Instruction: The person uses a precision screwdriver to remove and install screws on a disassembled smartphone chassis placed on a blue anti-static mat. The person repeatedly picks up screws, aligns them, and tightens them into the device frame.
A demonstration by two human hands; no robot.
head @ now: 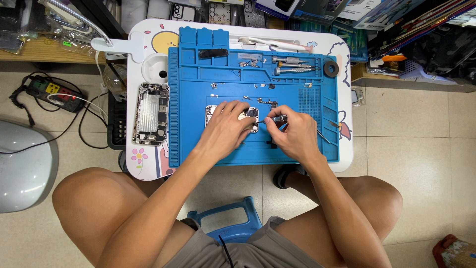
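Resting at the centre of the frame, the left hand point(224, 130) lies flat over an opened phone body point(232, 118), fingers spread and pressing down on it rather than gripping; much of the phone is hidden beneath the palm. Just to the right, the right hand point(293, 133) is closed around a small screwdriver point(273, 119), pinched between thumb and fingers, its tip pointing left and meeting the right edge of the phone body. The two hands sit close together, almost touching.

Both work on a blue repair mat point(193, 144) that covers most of a small white surface point(342, 154) printed with cartoon figures. Tiny screws and metal parts point(248, 98) lie scattered on the mat above the hands. Along the mat's upper right, two more screwdrivers point(292, 65) lie side by side, with a dark round roll point(330, 68) just right of them. A black flat piece point(213, 53) sits in the upper left of the mat. A pair of tweezers point(323, 136) lies right of the right hand.

Left of the mat, on the bare surface, lies a second phone housing point(151, 113), open side up. A power strip point(54, 93) with cables sits on the tiled floor at the left of the frame, and a blue stool point(230, 221) shows between the person's knees at the bottom.
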